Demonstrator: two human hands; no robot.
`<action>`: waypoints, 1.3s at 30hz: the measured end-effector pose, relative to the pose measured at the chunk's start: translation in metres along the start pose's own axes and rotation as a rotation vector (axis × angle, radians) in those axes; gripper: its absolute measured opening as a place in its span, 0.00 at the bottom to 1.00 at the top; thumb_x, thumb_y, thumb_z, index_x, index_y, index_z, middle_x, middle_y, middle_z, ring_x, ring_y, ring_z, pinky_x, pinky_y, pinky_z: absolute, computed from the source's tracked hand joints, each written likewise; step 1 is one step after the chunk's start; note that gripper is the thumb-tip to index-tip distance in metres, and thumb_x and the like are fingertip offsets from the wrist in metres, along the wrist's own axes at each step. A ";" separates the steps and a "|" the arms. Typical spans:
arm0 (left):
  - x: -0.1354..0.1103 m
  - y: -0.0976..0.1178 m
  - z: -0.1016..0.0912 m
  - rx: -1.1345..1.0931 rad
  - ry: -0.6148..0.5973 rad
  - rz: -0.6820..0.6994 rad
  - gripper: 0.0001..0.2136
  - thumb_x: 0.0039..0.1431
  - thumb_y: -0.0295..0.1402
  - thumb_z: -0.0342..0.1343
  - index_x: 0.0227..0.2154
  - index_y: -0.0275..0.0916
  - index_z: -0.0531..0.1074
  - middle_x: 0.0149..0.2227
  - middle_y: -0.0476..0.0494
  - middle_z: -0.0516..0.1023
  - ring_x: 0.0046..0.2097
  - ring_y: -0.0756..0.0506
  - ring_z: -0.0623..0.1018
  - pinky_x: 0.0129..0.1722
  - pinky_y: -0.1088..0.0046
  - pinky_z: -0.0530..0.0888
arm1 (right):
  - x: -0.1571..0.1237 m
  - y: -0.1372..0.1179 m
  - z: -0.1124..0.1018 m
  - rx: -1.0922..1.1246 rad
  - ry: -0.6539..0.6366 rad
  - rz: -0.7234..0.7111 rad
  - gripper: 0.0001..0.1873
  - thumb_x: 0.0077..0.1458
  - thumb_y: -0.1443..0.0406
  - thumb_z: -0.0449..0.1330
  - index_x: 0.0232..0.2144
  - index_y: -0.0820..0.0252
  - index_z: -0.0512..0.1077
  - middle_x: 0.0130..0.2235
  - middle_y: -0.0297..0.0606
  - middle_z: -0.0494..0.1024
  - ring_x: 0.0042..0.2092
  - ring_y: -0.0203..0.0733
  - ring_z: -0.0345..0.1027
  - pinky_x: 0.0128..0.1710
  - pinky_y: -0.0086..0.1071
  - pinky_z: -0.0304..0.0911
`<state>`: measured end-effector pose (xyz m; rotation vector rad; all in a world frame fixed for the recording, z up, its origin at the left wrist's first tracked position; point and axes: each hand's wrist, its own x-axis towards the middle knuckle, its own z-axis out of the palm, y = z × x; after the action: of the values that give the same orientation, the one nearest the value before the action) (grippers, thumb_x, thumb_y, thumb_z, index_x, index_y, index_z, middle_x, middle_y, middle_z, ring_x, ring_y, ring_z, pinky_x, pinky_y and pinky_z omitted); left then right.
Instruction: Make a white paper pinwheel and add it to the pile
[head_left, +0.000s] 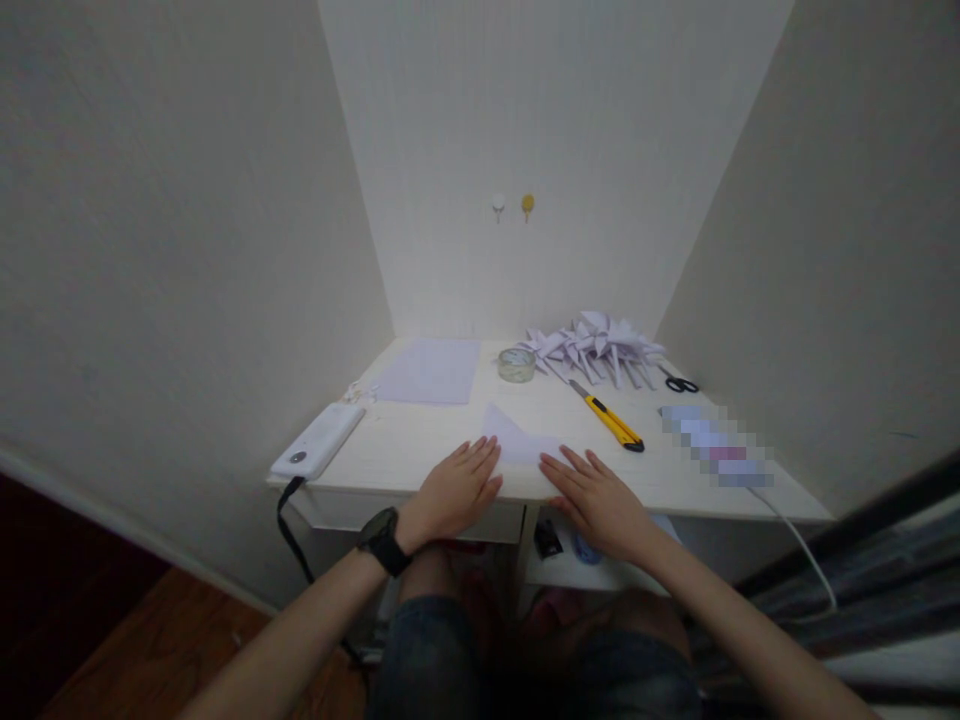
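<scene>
A small folded sheet of pale lilac paper (pixel 517 442) lies at the front of the white desk, one pointed corner facing away from me. My left hand (pixel 461 485) rests flat by its left side, fingertips at the paper's edge, with a dark watch on the wrist. On the other side my right hand (pixel 592 495) touches the paper's right end with its fingers stretched out. Neither hand grips anything. Beyond the right hand lies a yellow utility knife (pixel 611 420), its blade pointing to the back left.
Several folded paper pinwheels (pixel 592 345) are piled at the back right beside a roll of clear tape (pixel 517 365). Black-handled scissors (pixel 681 383) lie farther right. Flat paper (pixel 431 372) is at the back left; a white power bank (pixel 319 440) with a black cable sits at the left edge.
</scene>
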<state>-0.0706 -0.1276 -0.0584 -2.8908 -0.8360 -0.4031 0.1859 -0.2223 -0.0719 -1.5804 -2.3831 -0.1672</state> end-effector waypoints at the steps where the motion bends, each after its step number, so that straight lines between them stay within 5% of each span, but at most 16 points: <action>1: -0.005 -0.002 0.000 0.002 0.008 -0.002 0.24 0.71 0.39 0.37 0.63 0.30 0.59 0.66 0.33 0.60 0.68 0.40 0.60 0.66 0.58 0.59 | -0.001 0.000 0.000 -0.005 -0.003 0.012 0.26 0.67 0.61 0.48 0.65 0.55 0.59 0.66 0.39 0.62 0.69 0.56 0.49 0.65 0.60 0.49; 11: -0.026 -0.011 0.001 -0.019 0.071 -0.029 0.22 0.70 0.36 0.40 0.63 0.35 0.61 0.65 0.38 0.64 0.67 0.41 0.62 0.65 0.56 0.61 | -0.023 0.016 0.001 -0.045 0.075 0.142 0.29 0.65 0.55 0.51 0.65 0.54 0.59 0.66 0.39 0.62 0.69 0.56 0.48 0.65 0.57 0.52; 16: -0.002 0.007 0.006 -0.049 0.165 -0.044 0.21 0.70 0.34 0.40 0.61 0.33 0.63 0.65 0.34 0.64 0.67 0.40 0.62 0.64 0.56 0.63 | -0.028 0.016 -0.001 -0.045 0.073 0.164 0.29 0.65 0.54 0.51 0.65 0.52 0.59 0.66 0.40 0.63 0.69 0.55 0.49 0.64 0.57 0.52; 19: 0.022 0.023 0.008 -0.079 0.142 0.100 0.23 0.69 0.37 0.42 0.63 0.34 0.60 0.67 0.34 0.60 0.68 0.39 0.59 0.66 0.54 0.59 | -0.024 0.015 -0.003 -0.037 0.056 0.174 0.28 0.65 0.54 0.51 0.65 0.52 0.60 0.66 0.39 0.62 0.69 0.55 0.48 0.64 0.56 0.51; 22: 0.036 0.032 0.010 -0.077 0.094 0.095 0.24 0.69 0.40 0.42 0.61 0.30 0.62 0.65 0.29 0.62 0.67 0.37 0.61 0.65 0.53 0.61 | -0.022 0.014 -0.004 -0.043 0.037 0.176 0.27 0.66 0.54 0.49 0.65 0.52 0.60 0.66 0.38 0.62 0.69 0.54 0.47 0.65 0.56 0.51; 31: 0.027 0.025 0.019 -0.072 0.117 0.073 0.24 0.69 0.41 0.43 0.60 0.29 0.64 0.64 0.29 0.64 0.65 0.38 0.65 0.64 0.57 0.63 | -0.059 0.032 -0.007 -0.078 0.208 0.335 0.21 0.66 0.59 0.49 0.56 0.55 0.72 0.59 0.41 0.73 0.67 0.54 0.54 0.63 0.56 0.55; 34: 0.029 0.025 0.014 -0.070 0.133 0.028 0.25 0.67 0.44 0.47 0.58 0.30 0.66 0.62 0.29 0.67 0.64 0.36 0.67 0.62 0.56 0.65 | -0.047 0.052 -0.013 -0.045 0.294 0.357 0.20 0.65 0.61 0.48 0.51 0.57 0.75 0.55 0.43 0.77 0.64 0.52 0.61 0.64 0.54 0.56; 39: 0.053 0.018 -0.002 -0.070 0.133 0.005 0.29 0.61 0.47 0.55 0.59 0.32 0.66 0.62 0.28 0.67 0.63 0.34 0.67 0.61 0.55 0.65 | 0.016 0.084 -0.025 -0.110 0.266 0.556 0.21 0.59 0.65 0.52 0.51 0.67 0.74 0.54 0.51 0.76 0.59 0.53 0.66 0.63 0.46 0.54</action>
<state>-0.0180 -0.1157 -0.0421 -2.8895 -0.8090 -0.6286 0.2611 -0.1813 -0.0478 -2.0542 -1.6913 -0.3676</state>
